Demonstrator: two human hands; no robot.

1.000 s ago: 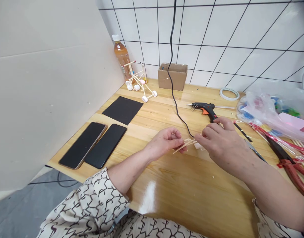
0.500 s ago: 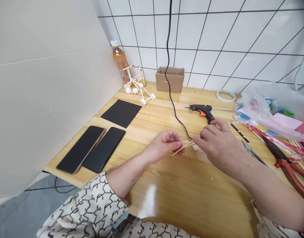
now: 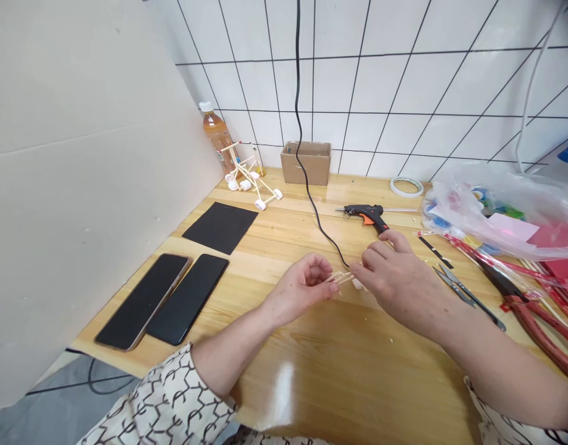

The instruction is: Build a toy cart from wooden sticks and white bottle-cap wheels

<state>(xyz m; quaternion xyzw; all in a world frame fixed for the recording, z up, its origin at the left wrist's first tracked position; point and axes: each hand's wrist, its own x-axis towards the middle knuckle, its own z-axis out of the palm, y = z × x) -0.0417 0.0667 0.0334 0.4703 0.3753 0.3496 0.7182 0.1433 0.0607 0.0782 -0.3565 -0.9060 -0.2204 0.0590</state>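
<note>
Between my two hands is a small frame of thin wooden sticks (image 3: 343, 277) with a white round piece (image 3: 356, 283) at its right end. My left hand (image 3: 302, 284) pinches the left end of the sticks between thumb and fingers. My right hand (image 3: 390, 278) grips the other end from above, and its fingers hide much of that side. Just beyond my right hand lies a black hot glue gun (image 3: 364, 212) with an orange trigger. Small scissors (image 3: 469, 296) rest to the right, partly beside my wrist.
Two phones (image 3: 188, 300) and a black sheet (image 3: 220, 227) lie at left. Behind them stand a wheeled stick model (image 3: 249, 173) and a drink bottle (image 3: 216, 133). A cardboard box (image 3: 306, 167), a tape roll (image 3: 406, 186), a plastic bag (image 3: 534, 210) and red-handled pliers (image 3: 525, 315) are around. A black cord (image 3: 314, 207) hangs down.
The view has tilted up and shifted slightly right, so the table items sit lower and further left. My hands keep hold of the stick frame, which has turned a little.
</note>
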